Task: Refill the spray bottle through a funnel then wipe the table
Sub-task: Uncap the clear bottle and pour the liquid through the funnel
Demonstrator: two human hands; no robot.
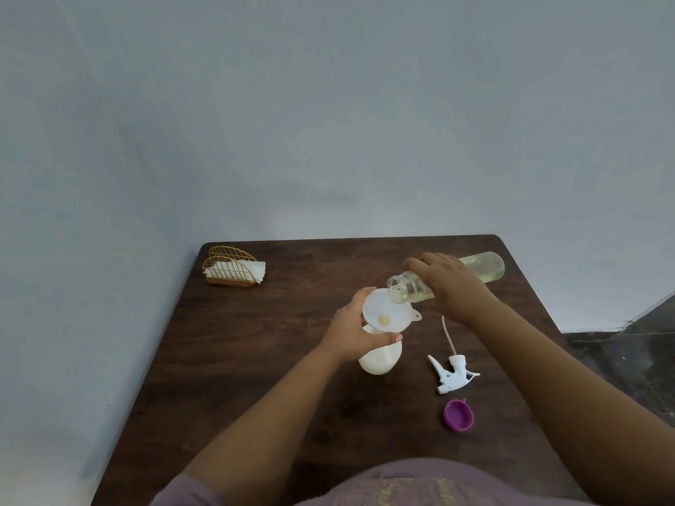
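Near the table's (255, 359) right edge sit a purple cap (458, 415) and the spray head (453, 374). Mid-table, the left hand (352, 330) wraps the white spray bottle (380, 359), hiding its neck under the funnel (387, 310). Right hand (451, 283) grasps the tilted clear bottle (485, 266). Napkin holder (233, 266) sits at the far-left corner.

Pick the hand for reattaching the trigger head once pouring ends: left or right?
Right. The right hand tips the refill bottle near the trigger head; the left hand holds the funnel and spray bottle.
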